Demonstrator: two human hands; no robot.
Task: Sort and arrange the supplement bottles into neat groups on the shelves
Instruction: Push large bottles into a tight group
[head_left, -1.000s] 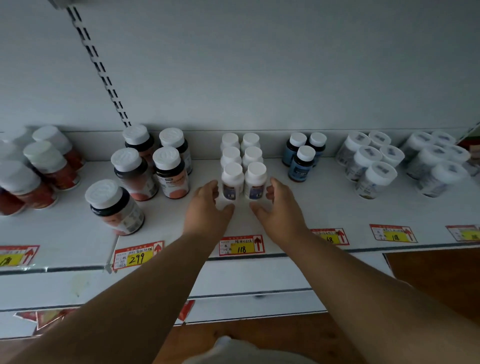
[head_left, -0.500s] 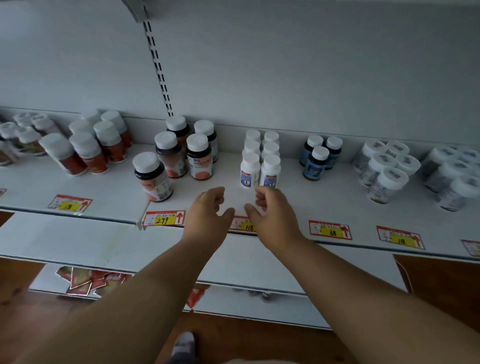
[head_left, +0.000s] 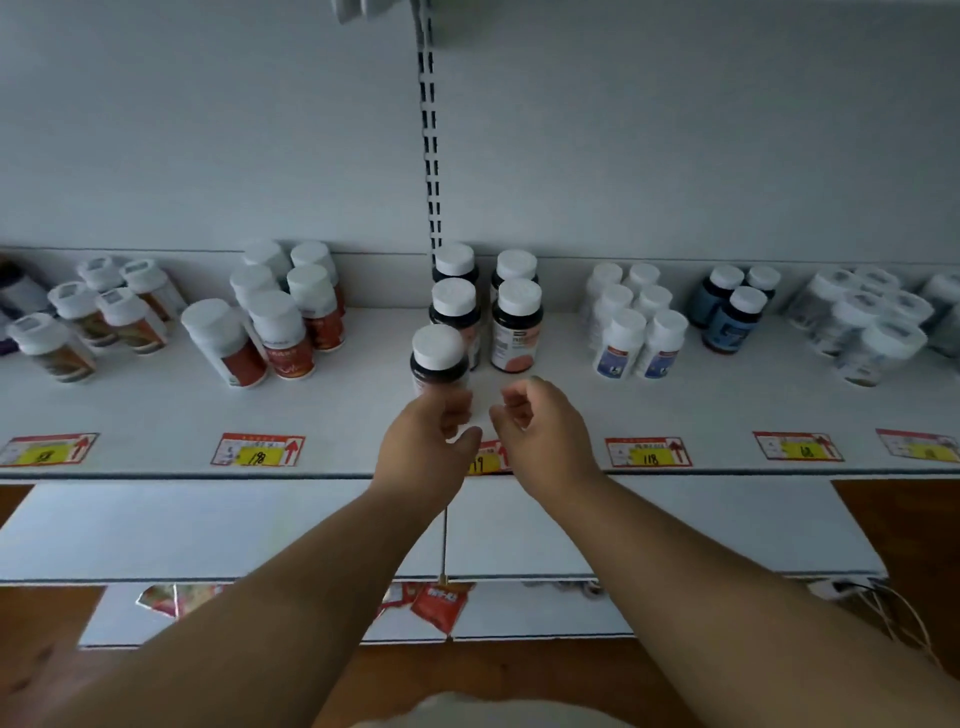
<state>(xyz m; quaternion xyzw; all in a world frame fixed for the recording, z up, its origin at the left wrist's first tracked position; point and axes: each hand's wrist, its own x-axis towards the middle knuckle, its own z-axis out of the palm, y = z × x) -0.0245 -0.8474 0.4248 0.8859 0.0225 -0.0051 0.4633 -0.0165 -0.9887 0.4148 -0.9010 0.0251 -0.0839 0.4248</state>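
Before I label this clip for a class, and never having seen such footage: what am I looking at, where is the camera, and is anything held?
The camera sits on a person's head, looking forward and down, so both bare arms reach in from below. In front is a white shelf with price tags along its edge and supplement bottles in groups. The left hand is at the base of the dark bottle that stands alone in front of the other four dark ones; whether it grips it is hard to tell. The right hand is curled and holds nothing. To the right stand small white bottles, then blue bottles.
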